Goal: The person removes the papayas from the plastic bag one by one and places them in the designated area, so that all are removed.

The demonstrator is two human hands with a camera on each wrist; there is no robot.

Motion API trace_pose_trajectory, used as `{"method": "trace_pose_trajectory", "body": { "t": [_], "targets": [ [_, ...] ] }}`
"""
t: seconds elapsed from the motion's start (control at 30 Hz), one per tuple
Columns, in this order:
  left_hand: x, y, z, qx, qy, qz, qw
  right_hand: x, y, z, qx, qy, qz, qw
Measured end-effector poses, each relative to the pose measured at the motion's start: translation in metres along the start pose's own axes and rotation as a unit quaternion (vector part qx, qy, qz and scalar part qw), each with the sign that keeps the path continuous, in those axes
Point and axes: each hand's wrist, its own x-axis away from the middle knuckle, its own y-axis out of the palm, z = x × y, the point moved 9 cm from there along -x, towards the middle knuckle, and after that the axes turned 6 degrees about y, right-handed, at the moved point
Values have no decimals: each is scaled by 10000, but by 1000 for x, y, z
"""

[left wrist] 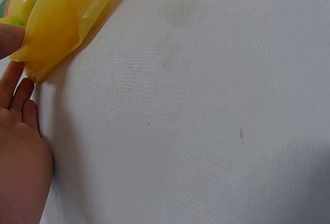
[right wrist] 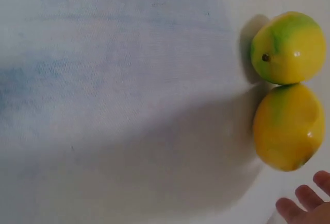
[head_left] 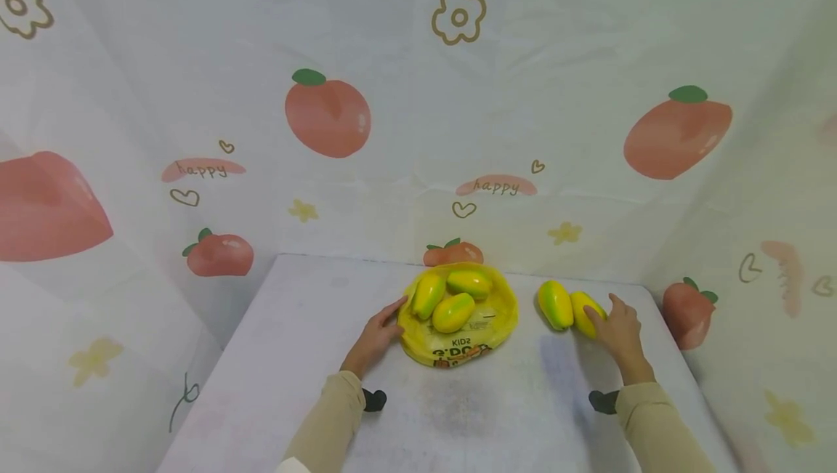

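Observation:
On the table lies a yellow plastic bag (head_left: 418, 346), its mouth spread wide and its rim turned up, with printing on the inside. Three yellow-and-green papayas (head_left: 454, 312) rest inside it. My left hand (head_left: 374, 338) holds the bag's left rim, the thumb on one side and the fingers on the other, as the left wrist view shows. Right of the bag, two more papayas lie side by side, touching: a left one (head_left: 555, 305) and a right one (head_left: 584, 312). My right hand (head_left: 621, 331) is spread around the right papaya's outer side, fingers apart from it.
The white tabletop (head_left: 458, 422) meets a cloth backdrop (head_left: 405, 197) printed with fruit, flowers and hearts at the back. Similar cloth hangs along both sides. Dark wrist camera mounts (head_left: 375, 400) stick out from the sleeves.

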Motion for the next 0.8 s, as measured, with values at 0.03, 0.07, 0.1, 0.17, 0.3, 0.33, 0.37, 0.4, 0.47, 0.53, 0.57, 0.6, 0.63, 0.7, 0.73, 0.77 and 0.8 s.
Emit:
{"method": "trace_pose_trajectory", "body": {
  "t": [0.03,0.07,0.1,0.17,0.3,0.33,0.37,0.4,0.47,0.53,0.57,0.6,0.63,0.7,0.73,0.77,0.8],
  "targets": [
    [0,0,0,-7,-5,2,10000,1,-1,-3,138,-58,36,9999],
    [0,0,0,-8,3,0,10000,2,-2,-7,260,-122,69,9996],
    [1,0,0,-6,1,4,10000,4,-3,-11,380,-191,107,9990],
    [0,1,0,-4,5,1,10000,6,-6,-20,599,-345,207,9974],
    [-2,1,-3,30,-63,22,10000,12,-12,-42,994,-802,482,9906],
    [-2,1,-4,35,-73,26,10000,14,-13,-47,1094,-921,524,9883],
    [-3,1,-5,45,-84,29,10000,15,-13,-53,1178,-1039,566,9860],
    [-3,1,-5,65,-92,34,9999,17,-14,-58,1252,-1149,604,9836],
    [-3,0,-5,83,-95,34,9999,19,-15,-67,1377,-1332,650,9793],
    [-2,0,-5,119,-86,36,9999,22,-16,-75,1420,-1459,668,9768],
    [-3,0,-4,110,-51,29,9999,23,-17,-79,1426,-1507,688,9758],
    [-3,0,-4,109,-44,32,9999,24,-18,-83,1428,-1550,706,9750],
    [-3,0,-4,90,-22,34,10000,25,-18,-86,1435,-1593,721,9741],
    [-3,0,-5,64,12,33,10000,27,-18,-92,1467,-1686,735,9719],
    [-3,0,-5,52,23,28,10000,28,-18,-95,1486,-1717,717,9712],
    [-4,0,-5,35,52,24,10000,29,-17,-98,1526,-1752,698,9701],
    [-4,0,-5,44,46,24,10000,30,-16,-101,1558,-1782,675,9692]
  ]
}}
